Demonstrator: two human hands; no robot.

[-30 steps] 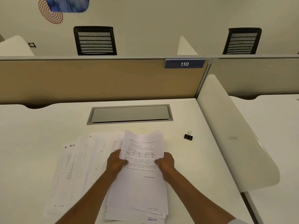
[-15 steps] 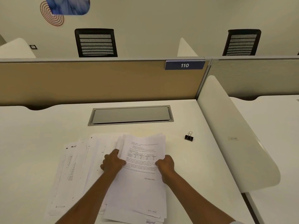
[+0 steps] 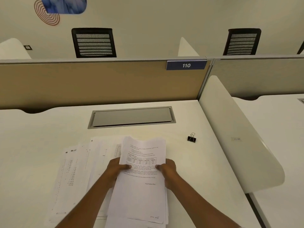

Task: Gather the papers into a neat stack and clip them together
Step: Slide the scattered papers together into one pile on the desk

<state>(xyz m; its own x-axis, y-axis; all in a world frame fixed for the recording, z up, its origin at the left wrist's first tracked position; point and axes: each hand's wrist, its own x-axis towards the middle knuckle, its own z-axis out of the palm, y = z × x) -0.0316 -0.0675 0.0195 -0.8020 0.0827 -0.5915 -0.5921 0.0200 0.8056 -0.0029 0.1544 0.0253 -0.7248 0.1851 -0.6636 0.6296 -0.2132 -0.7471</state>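
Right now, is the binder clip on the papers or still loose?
Loose. The binder clip sits alone on the desk, right of the papers that both hands hold.

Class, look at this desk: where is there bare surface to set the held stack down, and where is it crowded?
Bare desk lies right of the held stack, up to the binder clip, and beyond the papers toward the cable tray. Left of the stack, loose papers crowd the surface.
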